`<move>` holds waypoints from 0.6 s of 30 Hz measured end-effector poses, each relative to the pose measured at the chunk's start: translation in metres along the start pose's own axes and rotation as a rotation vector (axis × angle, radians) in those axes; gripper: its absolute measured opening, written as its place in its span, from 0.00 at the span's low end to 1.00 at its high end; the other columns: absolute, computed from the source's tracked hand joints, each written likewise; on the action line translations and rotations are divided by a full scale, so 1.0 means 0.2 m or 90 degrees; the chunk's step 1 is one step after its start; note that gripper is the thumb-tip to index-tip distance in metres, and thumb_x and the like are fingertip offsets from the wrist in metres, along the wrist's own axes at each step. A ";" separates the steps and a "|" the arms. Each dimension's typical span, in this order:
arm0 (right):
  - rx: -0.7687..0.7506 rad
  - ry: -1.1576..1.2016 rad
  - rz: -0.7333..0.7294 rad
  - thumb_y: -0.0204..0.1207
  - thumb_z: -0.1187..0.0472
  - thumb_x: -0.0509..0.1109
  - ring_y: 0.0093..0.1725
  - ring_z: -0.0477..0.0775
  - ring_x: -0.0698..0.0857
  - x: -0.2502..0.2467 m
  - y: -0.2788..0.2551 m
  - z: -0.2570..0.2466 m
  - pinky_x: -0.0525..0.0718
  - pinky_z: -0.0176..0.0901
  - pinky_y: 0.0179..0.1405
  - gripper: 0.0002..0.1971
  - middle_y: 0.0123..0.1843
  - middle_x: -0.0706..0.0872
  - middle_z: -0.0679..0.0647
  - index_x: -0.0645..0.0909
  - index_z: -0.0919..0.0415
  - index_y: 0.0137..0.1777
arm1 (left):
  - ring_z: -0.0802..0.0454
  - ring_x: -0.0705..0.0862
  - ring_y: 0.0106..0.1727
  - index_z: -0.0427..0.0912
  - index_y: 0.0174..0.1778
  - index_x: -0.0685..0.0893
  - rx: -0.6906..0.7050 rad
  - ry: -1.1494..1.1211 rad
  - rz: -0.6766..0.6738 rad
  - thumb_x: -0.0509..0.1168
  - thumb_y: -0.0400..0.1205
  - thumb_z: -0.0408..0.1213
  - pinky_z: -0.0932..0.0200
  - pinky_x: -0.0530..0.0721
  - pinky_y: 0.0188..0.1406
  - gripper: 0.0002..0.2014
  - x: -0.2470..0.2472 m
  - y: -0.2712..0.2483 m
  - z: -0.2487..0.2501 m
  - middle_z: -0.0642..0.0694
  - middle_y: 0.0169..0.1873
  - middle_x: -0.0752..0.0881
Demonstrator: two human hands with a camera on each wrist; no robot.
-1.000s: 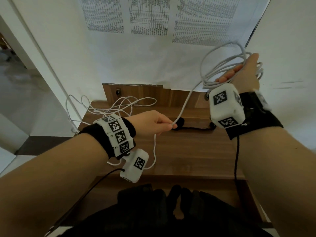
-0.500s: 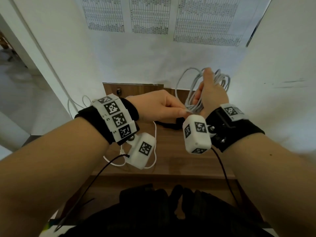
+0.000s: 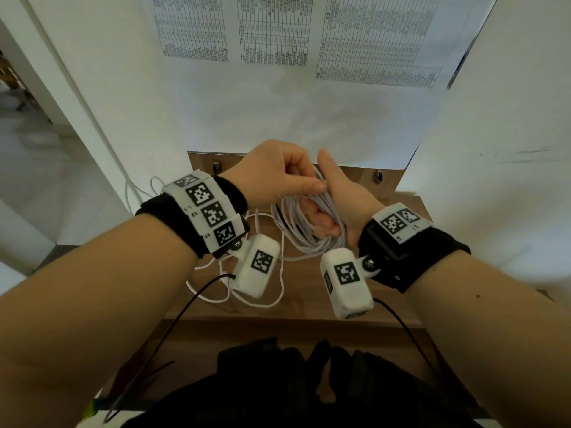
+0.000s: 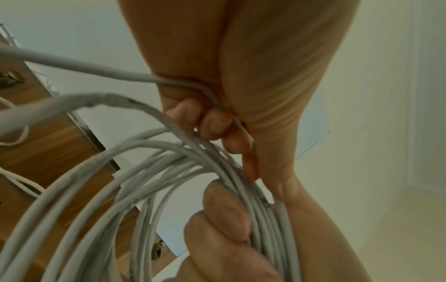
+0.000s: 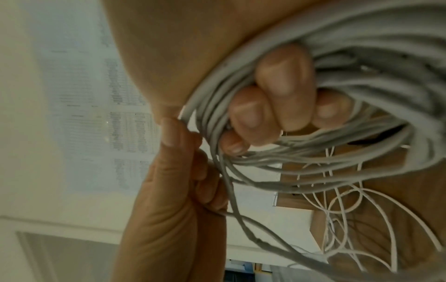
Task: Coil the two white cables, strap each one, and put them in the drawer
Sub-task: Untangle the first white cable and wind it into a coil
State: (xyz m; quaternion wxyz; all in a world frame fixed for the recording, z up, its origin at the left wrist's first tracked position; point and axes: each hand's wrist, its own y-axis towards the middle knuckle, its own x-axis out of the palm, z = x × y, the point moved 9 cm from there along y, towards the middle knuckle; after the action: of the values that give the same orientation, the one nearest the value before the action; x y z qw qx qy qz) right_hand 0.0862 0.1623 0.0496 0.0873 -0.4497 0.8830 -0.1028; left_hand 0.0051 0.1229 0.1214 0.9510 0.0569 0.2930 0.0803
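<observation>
I'm mid-coil on the first cable: my right hand (image 3: 336, 208) grips the coil (image 3: 304, 230) above the wooden desk (image 3: 309, 304), my left hand (image 3: 278, 174) pinches the loose strand onto it, next feeding remaining slack before strapping.

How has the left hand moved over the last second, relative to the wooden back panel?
Yes. The left hand has risen from low over the desktop to the wooden back panel's top edge, meeting the coil.

White wall (image 3: 309, 118) (printed sheets (image 3: 275, 29)), wood desk (image 3: 309, 307)
</observation>
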 end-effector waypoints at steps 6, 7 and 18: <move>-0.023 0.074 -0.080 0.71 0.44 0.71 0.14 0.49 0.63 0.01 -0.06 0.00 0.64 0.39 0.19 0.22 0.18 0.66 0.53 0.69 0.61 0.31 | 0.61 0.78 0.29 0.42 0.40 0.86 -0.036 -0.002 0.049 0.77 0.73 0.46 0.69 0.79 0.31 0.11 -0.07 0.01 -0.09 0.50 0.31 0.84; -0.033 0.088 -0.087 0.72 0.48 0.72 0.14 0.49 0.63 0.01 -0.06 0.00 0.64 0.41 0.20 0.20 0.18 0.67 0.53 0.69 0.61 0.31 | 0.59 0.79 0.31 0.43 0.41 0.86 -0.056 -0.015 0.047 0.77 0.73 0.47 0.67 0.80 0.33 0.12 -0.08 0.01 -0.13 0.49 0.32 0.84; -0.066 0.272 -0.148 0.78 0.50 0.65 0.13 0.49 0.64 0.00 -0.07 -0.06 0.70 0.44 0.26 0.19 0.15 0.67 0.50 0.71 0.60 0.28 | 0.42 0.85 0.56 0.36 0.64 0.79 -0.087 -0.433 -0.121 0.62 0.80 0.53 0.39 0.82 0.62 0.25 0.13 -0.02 -0.20 0.36 0.59 0.85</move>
State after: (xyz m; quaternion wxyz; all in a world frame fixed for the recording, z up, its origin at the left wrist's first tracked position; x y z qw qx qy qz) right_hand 0.0950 0.1555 0.0645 -0.1367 -0.5200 0.8280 -0.1590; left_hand 0.0033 0.1268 0.0735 0.9990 -0.0113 -0.0421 -0.0128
